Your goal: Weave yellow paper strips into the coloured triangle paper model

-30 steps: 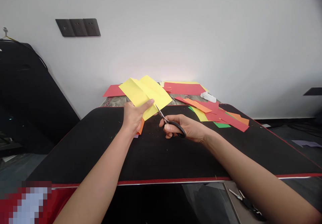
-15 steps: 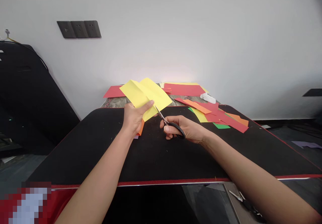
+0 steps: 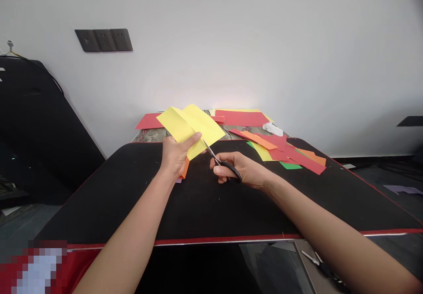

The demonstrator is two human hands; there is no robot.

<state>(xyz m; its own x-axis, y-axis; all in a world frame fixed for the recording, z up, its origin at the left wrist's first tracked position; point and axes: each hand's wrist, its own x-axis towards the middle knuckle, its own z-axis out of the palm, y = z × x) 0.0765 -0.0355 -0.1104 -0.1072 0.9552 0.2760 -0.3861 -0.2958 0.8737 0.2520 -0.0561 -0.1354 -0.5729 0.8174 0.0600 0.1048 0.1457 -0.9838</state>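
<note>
A creased sheet of yellow paper [image 3: 198,124] is pinched in my left hand [image 3: 176,155], thumb on top, held above the black mat. My right hand [image 3: 236,168] is closed round the black handles of a pair of scissors [image 3: 228,168]. The blades point up and left, and their tip is at the yellow paper's lower right edge, close to my left thumb. Below my left hand, an orange piece of paper [image 3: 186,169] partly shows; the rest of it is hidden.
On the right of the black mat [image 3: 211,210] lie overlapping red, orange, yellow and green paper strips [image 3: 277,148]. Larger red paper [image 3: 243,118] and a white object [image 3: 272,129] lie at the back. A wall with sockets [image 3: 104,40] rises behind.
Both hands, the yellow paper and the scissors stay almost in place. The scissors have shifted very slightly to the left, and the whole view has tilted a little.
</note>
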